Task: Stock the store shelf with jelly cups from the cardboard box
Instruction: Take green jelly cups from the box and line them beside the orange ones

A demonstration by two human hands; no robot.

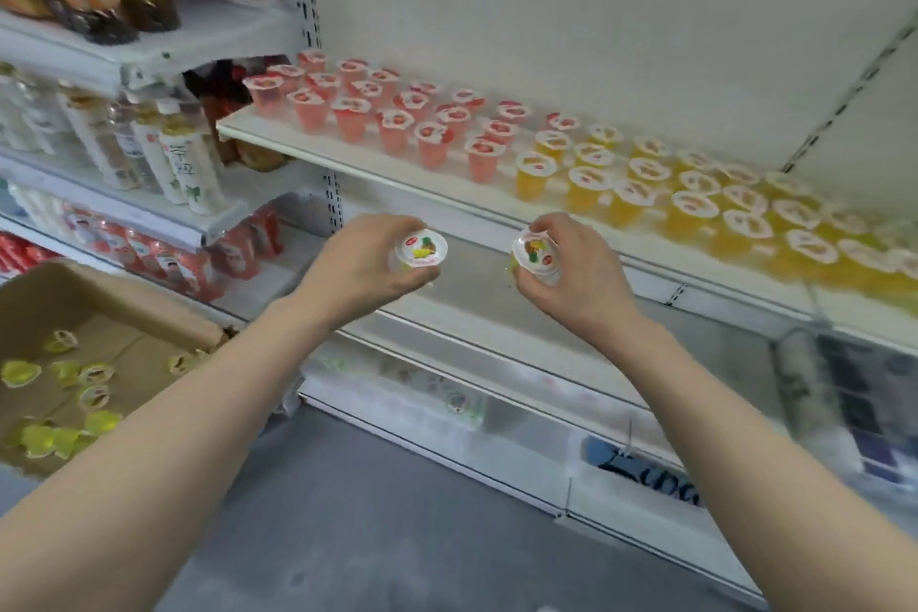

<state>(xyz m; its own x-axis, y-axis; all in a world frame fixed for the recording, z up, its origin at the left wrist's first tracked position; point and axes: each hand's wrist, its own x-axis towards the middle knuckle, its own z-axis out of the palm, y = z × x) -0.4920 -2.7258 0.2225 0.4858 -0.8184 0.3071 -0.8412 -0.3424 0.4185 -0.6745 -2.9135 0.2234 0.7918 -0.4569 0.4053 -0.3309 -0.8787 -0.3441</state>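
Yellow jelly, clear plastic, printed foil lids.

Held stock: two cups, one per grip.
- left cup point(421, 250): clamped in the left grip point(367, 266), fingers curled round its wall from below. Lid up, long axis near upright.
- right cup point(537, 254): clamped in the right grip point(583, 276), fingers curled over rim and wall. Lid tipped slightly toward the left grip.

The two cups are held apart, side by side.

Destination: one shelf point(377, 163), above and beyond both grips, its front edge just past the fingertips. By my reading, the coming move is a lift up and forward over that edge. The right cup would need righting first.

Shelf stock:
- red cups point(350, 114): up and beyond the left grip, which is the nearer. About twenty; blur prevents an exact count.
- orange cups point(641, 194): up and outward of the right grip, which is the nearer. Roughly thirty, and the far end is too smeared to count.

Source: one cardboard box point(74, 288), below and outward of the left grip.
- loose cups point(59, 393): about a dozen, yellow, lying at all angles inside the box.

Adjacent: bottles point(189, 164), several, standing on the neighbouring bay beyond the box.
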